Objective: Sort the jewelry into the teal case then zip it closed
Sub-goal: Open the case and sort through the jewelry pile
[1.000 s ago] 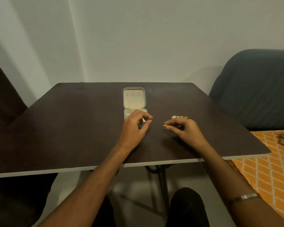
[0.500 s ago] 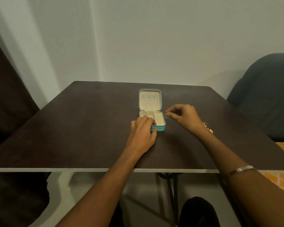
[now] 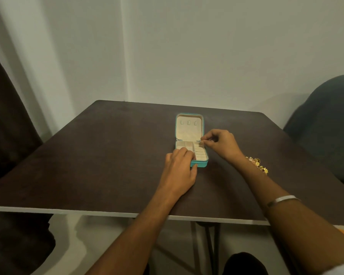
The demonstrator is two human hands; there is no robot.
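Left hand (image 3: pixel 180 165) rests flat, fingers together, steadying the teal case (image 3: pixel 199 164); right hand (image 3: pixel 220 142) fingers pinch something tiny; lower it squarely into the ring slots (image 3: pixel 199 152).

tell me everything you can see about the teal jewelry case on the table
The teal case is small, rectangular with rounded corners, teal outside and lined in cream fabric. It lies fully open on the dark table, its lid laid back flat toward the wall, showing three small tabs. The base, nearer the person, is split into compartments and ridged ring rolls. The left hand rests on its near left corner; the right hand pinches something small, too tiny to identify, over its far right corner.
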